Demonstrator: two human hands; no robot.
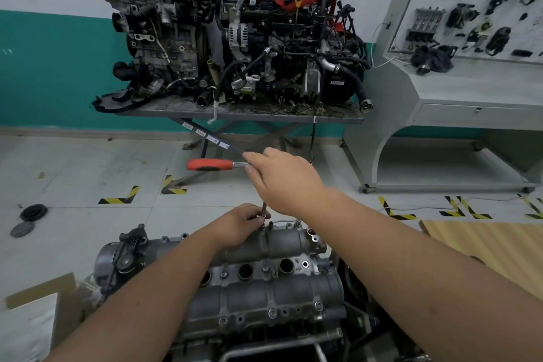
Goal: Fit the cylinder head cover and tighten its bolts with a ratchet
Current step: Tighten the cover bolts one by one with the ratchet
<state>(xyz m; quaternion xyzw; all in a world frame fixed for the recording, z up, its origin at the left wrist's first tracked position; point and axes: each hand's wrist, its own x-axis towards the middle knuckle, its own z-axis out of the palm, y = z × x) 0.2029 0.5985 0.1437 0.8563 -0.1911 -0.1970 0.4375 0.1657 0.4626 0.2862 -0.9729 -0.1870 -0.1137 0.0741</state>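
The grey cylinder head cover point(264, 294) lies on the engine at bottom centre, with several bolts along its edges. My right hand point(282, 176) grips the head end of a ratchet whose red handle point(210, 164) sticks out to the left. A thin extension bar point(264, 211) runs down from the ratchet to a bolt at the cover's far edge. My left hand point(239, 223) pinches the lower end of that bar just above the cover.
Two dirty engines point(235, 35) stand on a scissor-lift table point(244, 116) against the far wall. A grey trainer console point(458, 67) fills the right side. Black round parts point(32, 213) lie on the floor at left. A cardboard box point(44, 317) sits at bottom left.
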